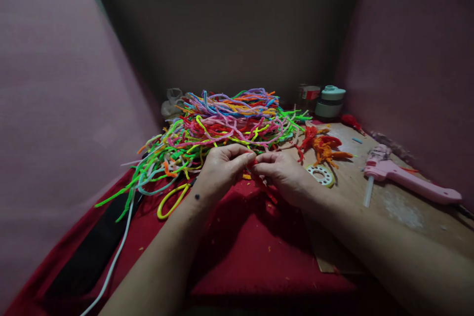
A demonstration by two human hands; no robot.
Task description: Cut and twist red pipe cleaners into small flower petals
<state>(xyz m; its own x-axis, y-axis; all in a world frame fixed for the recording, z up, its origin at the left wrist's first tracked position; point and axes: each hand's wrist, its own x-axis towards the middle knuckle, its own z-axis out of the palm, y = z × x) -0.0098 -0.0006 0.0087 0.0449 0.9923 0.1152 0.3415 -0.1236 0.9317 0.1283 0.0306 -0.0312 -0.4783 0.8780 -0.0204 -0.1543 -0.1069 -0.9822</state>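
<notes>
Both hands together, fingertips nearly meeting. Left hand (222,170): thumb and index finger pinched on a small red fuzzy piece (255,162). Right hand (283,175): fingers closed on the same piece, which sits between the two sets of fingertips; its exact shape is mostly hidden. Just beyond the hands, a tangled heap of coloured fuzzy stems (229,121). Beside the left wrist, a yellow loop handle (160,210) on the red-covered worktop (237,252). Right of the right hand, a white spool (328,177) with holes; past it, orange and red fuzzy bundles (324,149). Farther right, a pink glue gun (414,181) on brown board (348,212).
</notes>
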